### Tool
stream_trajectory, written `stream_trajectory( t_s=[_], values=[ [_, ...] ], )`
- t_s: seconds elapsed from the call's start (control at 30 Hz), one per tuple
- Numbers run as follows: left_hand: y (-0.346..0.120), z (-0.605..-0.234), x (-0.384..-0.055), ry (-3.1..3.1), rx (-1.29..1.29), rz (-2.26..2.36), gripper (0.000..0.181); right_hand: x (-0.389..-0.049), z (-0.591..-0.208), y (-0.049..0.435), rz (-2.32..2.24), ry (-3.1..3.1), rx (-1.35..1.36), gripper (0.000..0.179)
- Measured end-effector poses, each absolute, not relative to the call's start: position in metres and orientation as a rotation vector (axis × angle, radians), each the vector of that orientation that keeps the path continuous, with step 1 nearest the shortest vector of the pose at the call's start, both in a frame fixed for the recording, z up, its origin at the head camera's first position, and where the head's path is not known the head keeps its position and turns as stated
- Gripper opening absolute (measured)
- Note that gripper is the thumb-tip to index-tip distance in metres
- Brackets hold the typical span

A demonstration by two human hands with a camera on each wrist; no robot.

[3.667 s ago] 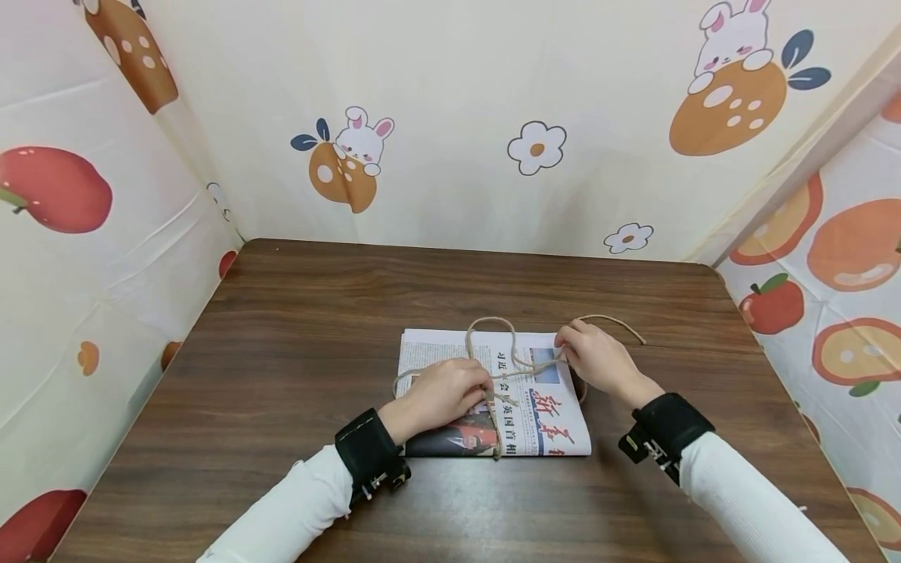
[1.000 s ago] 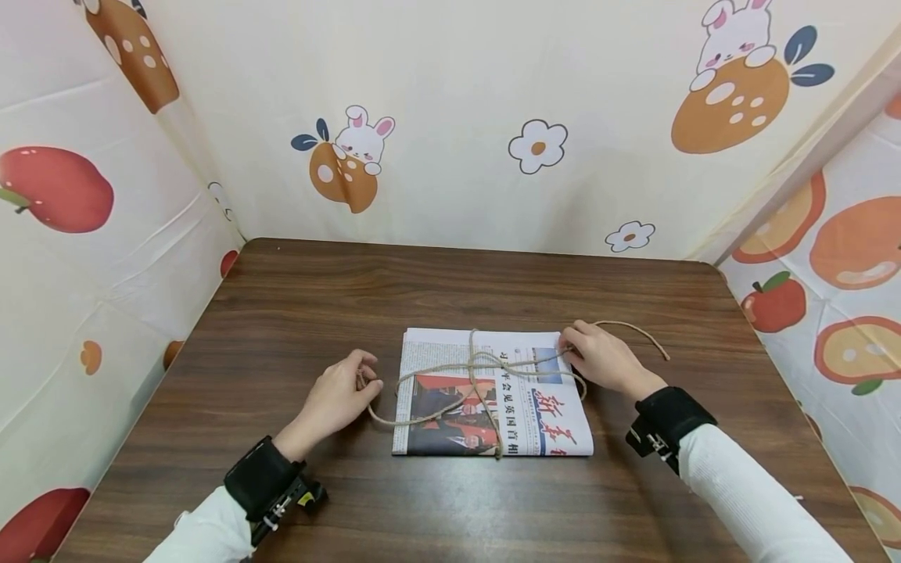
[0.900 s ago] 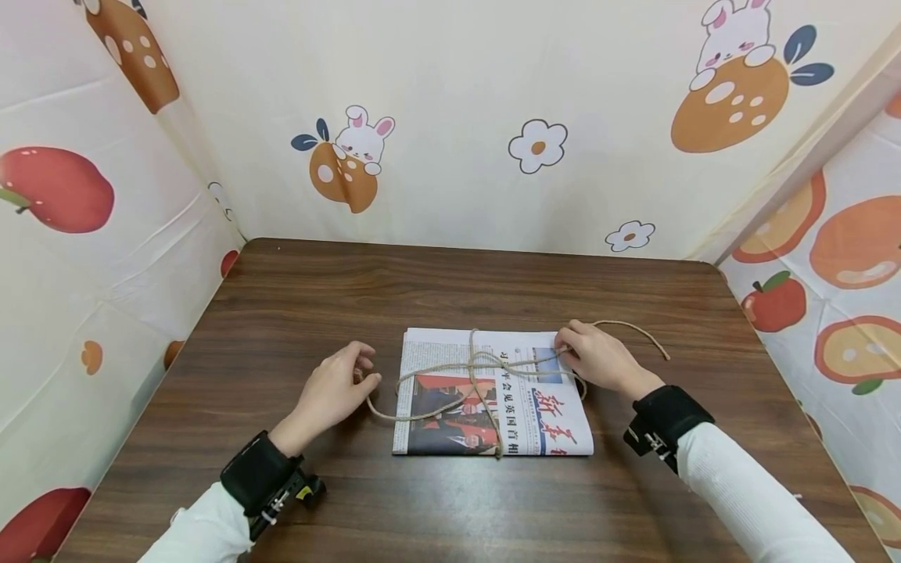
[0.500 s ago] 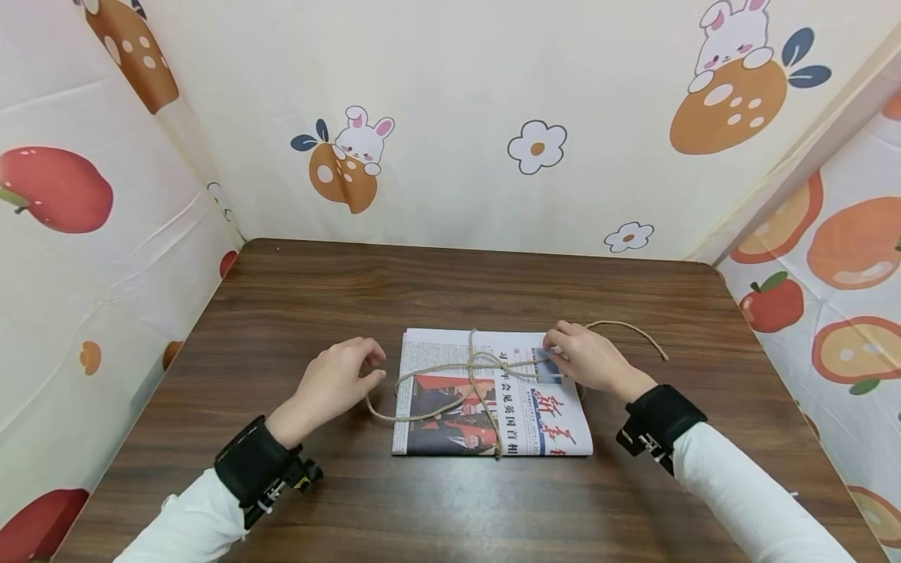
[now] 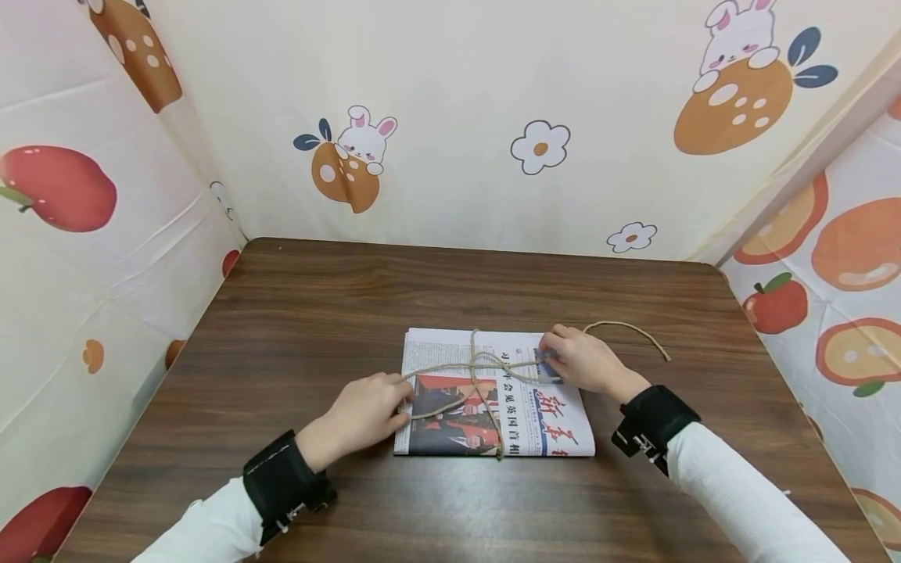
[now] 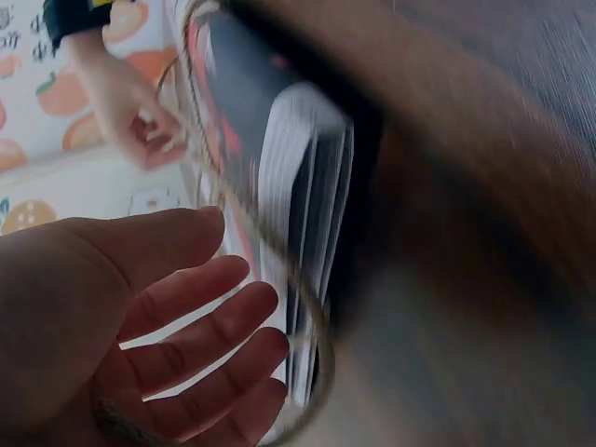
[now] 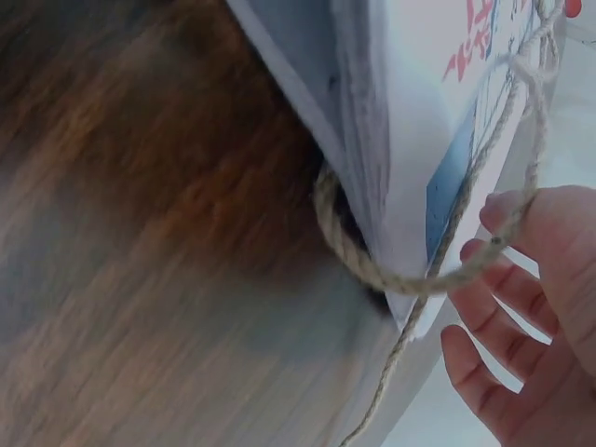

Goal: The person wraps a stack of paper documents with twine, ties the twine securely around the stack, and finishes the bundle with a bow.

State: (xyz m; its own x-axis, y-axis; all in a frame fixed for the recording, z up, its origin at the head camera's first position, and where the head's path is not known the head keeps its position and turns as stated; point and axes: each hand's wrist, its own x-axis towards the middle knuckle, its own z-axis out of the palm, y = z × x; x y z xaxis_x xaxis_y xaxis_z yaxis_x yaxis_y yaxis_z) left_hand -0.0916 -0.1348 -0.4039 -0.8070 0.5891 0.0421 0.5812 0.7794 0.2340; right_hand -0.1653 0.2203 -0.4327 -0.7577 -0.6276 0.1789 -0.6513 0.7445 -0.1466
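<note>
A folded newspaper stack [image 5: 450,438] lies on the table. A twine [image 5: 439,412] crosses it both ways, with a loose knot near the middle. At the stack's left edge is my left hand [image 5: 369,410]. In the left wrist view its fingers [image 6: 214,335] are loosely bent and spread beside a twine loop [image 6: 319,345], not gripping it. My right hand [image 5: 580,357] is over the upper right corner. In the right wrist view, a twine loop [image 7: 400,282] passes across its thumb and index fingertips, which stand slightly apart.
The brown wooden table [image 5: 317,297] extends around the stack. A free twine end [image 5: 651,342] trails onto the table beyond my right hand. A patterned cloth wall [image 5: 450,195] rises behind the table, with similar cloth at both sides.
Earlier, both hands were at the twine over the stack; my left hand then drew a strand left. Since half a second ago, it has moved right to the stack's edge. My right hand shifted slightly left.
</note>
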Motion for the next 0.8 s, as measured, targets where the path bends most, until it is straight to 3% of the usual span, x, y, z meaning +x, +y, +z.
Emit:
stream_trajectory(
  t_s=[0.8],
  values=[
    [-0.129,-0.423,-0.099,2.903,1.108,0.306,0.031,-0.102,-0.432,0.182,0.191,-2.699,1.069,0.016]
  ],
)
